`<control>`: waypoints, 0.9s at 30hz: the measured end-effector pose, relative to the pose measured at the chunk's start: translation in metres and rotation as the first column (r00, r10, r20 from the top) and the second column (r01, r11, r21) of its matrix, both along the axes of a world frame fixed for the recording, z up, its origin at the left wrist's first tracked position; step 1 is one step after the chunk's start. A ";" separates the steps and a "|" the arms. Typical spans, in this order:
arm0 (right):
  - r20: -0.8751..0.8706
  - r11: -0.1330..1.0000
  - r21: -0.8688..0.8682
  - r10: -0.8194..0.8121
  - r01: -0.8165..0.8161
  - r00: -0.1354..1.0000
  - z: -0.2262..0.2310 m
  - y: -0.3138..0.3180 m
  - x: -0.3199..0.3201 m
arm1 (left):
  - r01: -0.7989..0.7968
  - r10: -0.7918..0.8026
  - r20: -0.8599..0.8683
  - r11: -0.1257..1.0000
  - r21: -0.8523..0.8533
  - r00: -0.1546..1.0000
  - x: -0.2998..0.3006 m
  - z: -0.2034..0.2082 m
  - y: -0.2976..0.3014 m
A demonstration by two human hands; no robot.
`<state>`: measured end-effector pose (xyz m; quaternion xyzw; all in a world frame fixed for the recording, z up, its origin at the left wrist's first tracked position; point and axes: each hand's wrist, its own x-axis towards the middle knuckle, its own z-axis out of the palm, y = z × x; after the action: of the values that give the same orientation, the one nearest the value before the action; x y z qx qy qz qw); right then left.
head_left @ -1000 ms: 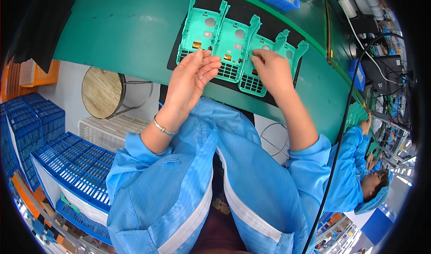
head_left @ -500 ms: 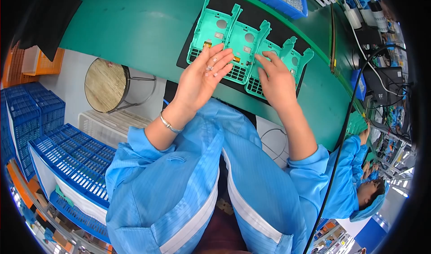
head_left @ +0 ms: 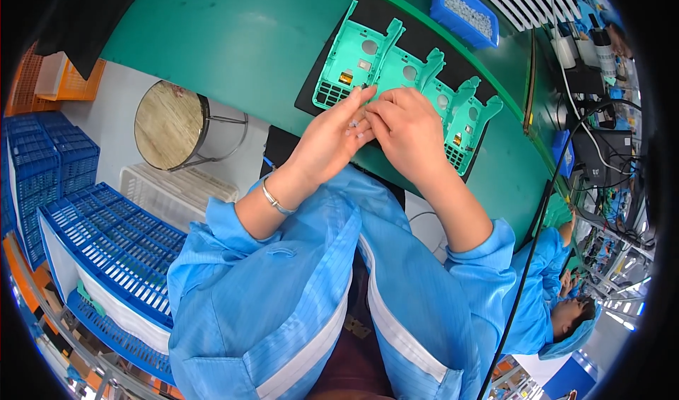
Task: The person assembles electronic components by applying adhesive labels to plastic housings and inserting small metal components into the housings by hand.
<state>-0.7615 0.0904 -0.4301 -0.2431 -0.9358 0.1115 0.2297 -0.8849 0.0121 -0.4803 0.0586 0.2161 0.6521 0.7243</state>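
Note:
Several turquoise plastic housings (head_left: 353,60) lie side by side on a black mat (head_left: 417,43) on the green bench. My left hand (head_left: 332,135) and my right hand (head_left: 410,128) meet fingertip to fingertip just in front of the mat's near edge. Something tiny and pale sits between the fingertips; I cannot tell what it is or which hand has it. The right hand covers part of the middle housings. A thin bracelet (head_left: 272,198) circles my left wrist.
A blue bin of small parts (head_left: 463,11) stands behind the mat. A round stool (head_left: 173,124) and stacked blue crates (head_left: 106,237) are on my left. To the right, another person in blue (head_left: 559,287) works beside cables and equipment.
Both hands have left the housings and drawn together at the mat's near edge. The view has tilted, so the mat sits more to the right.

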 end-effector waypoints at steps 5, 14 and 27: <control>0.010 0.996 0.052 0.077 -0.078 0.997 0.002 0.001 -0.002 | -0.003 0.003 -0.005 1.000 0.017 1.000 -0.004 -0.004 0.001; 0.010 0.817 -0.552 -0.192 0.166 0.981 0.010 0.007 0.003 | -0.086 0.067 -0.236 0.994 -0.072 0.969 -0.003 0.002 -0.003; 0.057 0.853 -0.474 -0.218 0.219 0.974 0.016 0.002 0.003 | -0.105 0.092 -0.139 0.990 -0.092 0.986 0.001 -0.004 -0.002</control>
<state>-0.7586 0.0926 -0.4137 -0.3969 -0.8457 0.3118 0.1734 -0.8844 0.0100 -0.4840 0.0556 0.2990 0.6703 0.6769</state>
